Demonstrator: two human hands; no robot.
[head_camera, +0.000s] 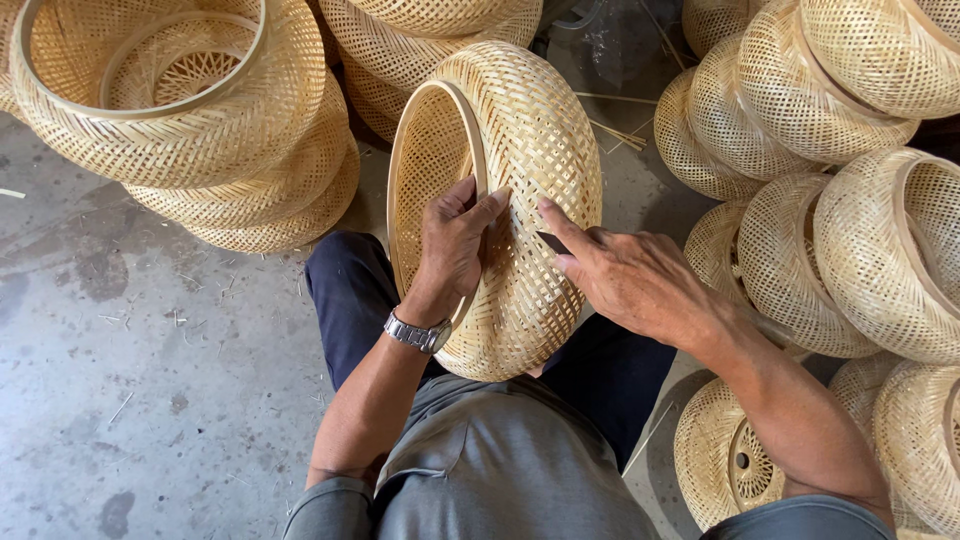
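A round woven bamboo basket (530, 130) stands on its edge on my lap, its open rim facing left. My left hand (455, 245), with a metal watch on the wrist, grips the rim, fingers curled over the hoop. My right hand (620, 275) rests against the woven side and holds a small dark blade (553, 243), its tip pressed to the weave under my extended index finger.
A stack of similar woven baskets (190, 110) sits at the upper left. Several more baskets (850, 200) are piled along the right, with another basket (725, 460) by my right elbow. Grey concrete floor (130, 380) with bamboo scraps lies to the left.
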